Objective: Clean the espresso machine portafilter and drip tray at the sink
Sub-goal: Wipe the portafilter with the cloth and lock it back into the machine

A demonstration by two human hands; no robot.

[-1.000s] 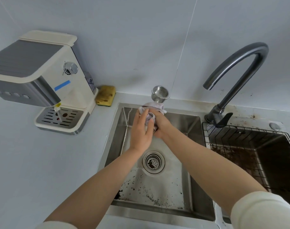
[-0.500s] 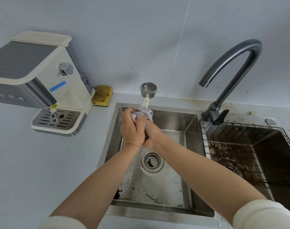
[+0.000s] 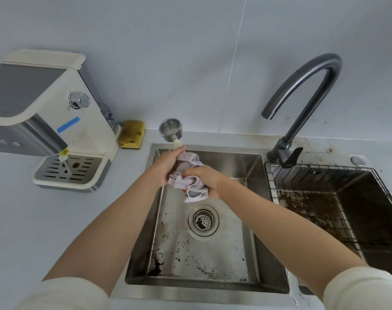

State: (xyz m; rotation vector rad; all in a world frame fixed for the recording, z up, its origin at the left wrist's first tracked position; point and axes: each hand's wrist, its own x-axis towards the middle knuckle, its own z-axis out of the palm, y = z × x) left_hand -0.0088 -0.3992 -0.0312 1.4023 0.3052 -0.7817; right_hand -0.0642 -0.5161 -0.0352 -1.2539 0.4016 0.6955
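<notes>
My left grip [image 3: 166, 166] clasps the portafilter [image 3: 170, 130], round steel cup upward at centre; my right grip [image 3: 204, 180] bunches a soft lilac cloth [image 3: 190, 186] over the speckled steel sink [image 3: 212, 285], pale bench [image 3: 45, 220] around.

Shiny metal portafilter [image 3: 170, 130], soft crumpled cloth [image 3: 191, 177], brushed steel sink [image 3: 256, 199], and a seemingly glossy plastic machine [image 3: 78, 130].

Left hand [image 3: 166, 165] gripping portafilter [image 3: 170, 129] handle, right hand [image 3: 205, 179] clutching cloth [image 3: 188, 175], above sink [image 3: 257, 220]
</notes>
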